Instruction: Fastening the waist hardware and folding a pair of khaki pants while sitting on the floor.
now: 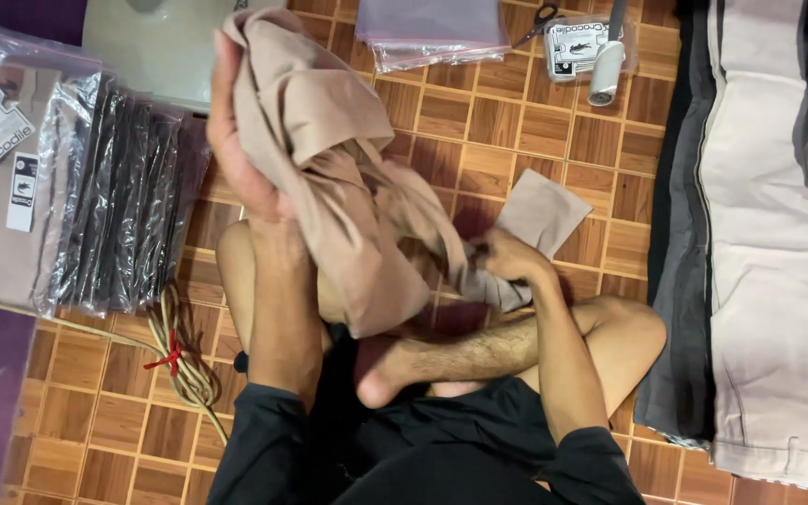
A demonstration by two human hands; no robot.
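I sit cross-legged on a wooden parquet floor [479, 140]. My left hand [236, 140] is raised and grips the bunched top of a beige garment [329, 159], which hangs down over my legs. My right hand [507, 254] is lower, closed on the garment's trailing end, where a flat beige corner [544, 213] spreads on the floor. The cloth hides most of my left palm and fingers.
A stack of clear-bagged folded garments [77, 196], beige and dark, stands at the left beside a coil of rope [180, 360]. Empty plastic bags [432, 33], scissors [540, 21] and a pack of labels [577, 45] lie at the top. A striped mattress [778, 234] fills the right side.
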